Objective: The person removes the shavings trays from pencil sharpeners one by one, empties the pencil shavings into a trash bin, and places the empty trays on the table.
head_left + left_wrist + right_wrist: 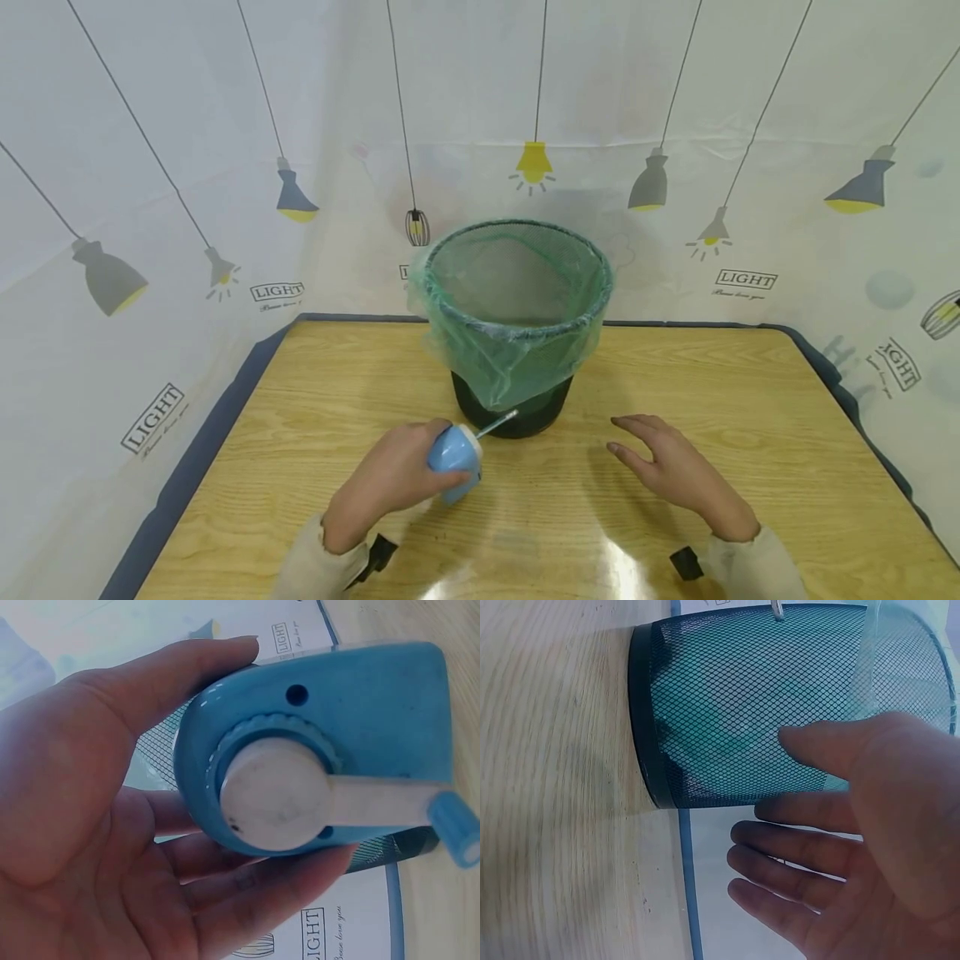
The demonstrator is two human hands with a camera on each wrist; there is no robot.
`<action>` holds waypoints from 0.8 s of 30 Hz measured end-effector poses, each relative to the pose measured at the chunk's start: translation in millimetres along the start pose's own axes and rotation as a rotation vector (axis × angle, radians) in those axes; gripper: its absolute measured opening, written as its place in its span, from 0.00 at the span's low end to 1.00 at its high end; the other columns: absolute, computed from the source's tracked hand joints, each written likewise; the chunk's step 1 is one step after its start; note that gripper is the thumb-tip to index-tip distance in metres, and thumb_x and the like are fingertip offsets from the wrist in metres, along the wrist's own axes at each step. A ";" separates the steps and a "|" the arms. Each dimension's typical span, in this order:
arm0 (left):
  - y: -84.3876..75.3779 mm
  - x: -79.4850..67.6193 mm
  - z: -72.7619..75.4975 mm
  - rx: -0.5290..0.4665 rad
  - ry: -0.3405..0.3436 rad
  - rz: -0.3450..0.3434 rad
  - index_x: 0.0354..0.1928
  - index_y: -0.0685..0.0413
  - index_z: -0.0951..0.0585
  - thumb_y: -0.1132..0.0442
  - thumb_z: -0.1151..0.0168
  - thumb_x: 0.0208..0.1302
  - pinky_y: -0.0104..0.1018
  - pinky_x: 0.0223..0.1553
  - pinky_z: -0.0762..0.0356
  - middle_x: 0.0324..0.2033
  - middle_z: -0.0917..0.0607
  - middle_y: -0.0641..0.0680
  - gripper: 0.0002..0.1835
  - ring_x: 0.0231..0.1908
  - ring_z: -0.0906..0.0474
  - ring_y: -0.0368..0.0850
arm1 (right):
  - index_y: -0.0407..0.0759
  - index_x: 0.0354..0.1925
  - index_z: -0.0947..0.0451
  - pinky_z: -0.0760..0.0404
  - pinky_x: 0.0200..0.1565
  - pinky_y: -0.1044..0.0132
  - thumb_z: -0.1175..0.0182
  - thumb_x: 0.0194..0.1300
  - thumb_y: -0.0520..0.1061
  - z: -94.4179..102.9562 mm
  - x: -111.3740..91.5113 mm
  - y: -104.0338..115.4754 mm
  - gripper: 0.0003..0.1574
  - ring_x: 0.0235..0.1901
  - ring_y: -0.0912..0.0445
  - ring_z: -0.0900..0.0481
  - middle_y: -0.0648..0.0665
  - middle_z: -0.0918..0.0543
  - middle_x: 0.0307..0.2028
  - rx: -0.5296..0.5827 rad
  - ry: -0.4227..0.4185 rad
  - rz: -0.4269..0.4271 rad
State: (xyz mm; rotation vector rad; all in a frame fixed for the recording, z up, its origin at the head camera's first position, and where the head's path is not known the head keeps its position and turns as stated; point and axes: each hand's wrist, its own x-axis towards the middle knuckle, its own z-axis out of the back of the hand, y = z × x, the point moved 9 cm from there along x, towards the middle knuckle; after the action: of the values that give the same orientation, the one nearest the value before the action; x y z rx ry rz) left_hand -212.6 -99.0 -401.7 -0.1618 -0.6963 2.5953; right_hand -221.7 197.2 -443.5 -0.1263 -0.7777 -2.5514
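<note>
My left hand (408,467) grips a blue crank pencil sharpener (454,457) above the table, in front of the bin. In the left wrist view, the sharpener (375,697) shows its white crank arm (379,801) and blue knob (456,829). The thumb lies along one side and the fingers along the other. A thin greyish stick (498,422) juts from the sharpener toward the bin; its kind is unclear. My right hand (671,467) holds nothing, its fingers extended and loosely bent. It hovers over the table, right of the bin.
A dark mesh bin (517,421) lined with a green plastic bag (517,358) stands upright at the table's back middle. The wooden table (750,400) meets a white cloth backdrop (480,83) printed with hanging lamps. Black straps (378,554) cross the wrists.
</note>
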 end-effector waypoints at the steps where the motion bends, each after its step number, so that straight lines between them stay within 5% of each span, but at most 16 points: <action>1: -1.7 0.7 0.2 -0.003 0.001 -0.007 0.52 0.60 0.20 0.47 0.26 0.54 0.39 0.30 0.19 0.37 0.14 0.54 0.30 0.32 0.18 0.43 | 0.32 0.61 0.25 0.22 0.53 0.39 0.42 0.73 0.50 -0.3 -0.1 0.1 0.28 0.56 0.35 0.23 0.32 0.21 0.57 0.005 0.004 -0.001; 24: -26.3 10.7 -0.6 -0.018 0.032 -0.082 0.52 0.55 0.19 0.47 0.26 0.55 0.36 0.32 0.20 0.37 0.14 0.51 0.28 0.33 0.19 0.41 | 0.35 0.57 0.22 0.20 0.52 0.45 0.41 0.72 0.48 -6.9 2.7 15.9 0.23 0.55 0.41 0.20 0.38 0.18 0.54 0.087 0.040 0.063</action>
State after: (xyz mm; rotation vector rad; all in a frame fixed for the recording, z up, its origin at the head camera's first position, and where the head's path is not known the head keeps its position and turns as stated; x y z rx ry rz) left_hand -211.7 -73.5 -389.0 -0.1762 -0.6997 2.5034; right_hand -216.5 180.7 -440.6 -0.0699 -0.8544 -2.4493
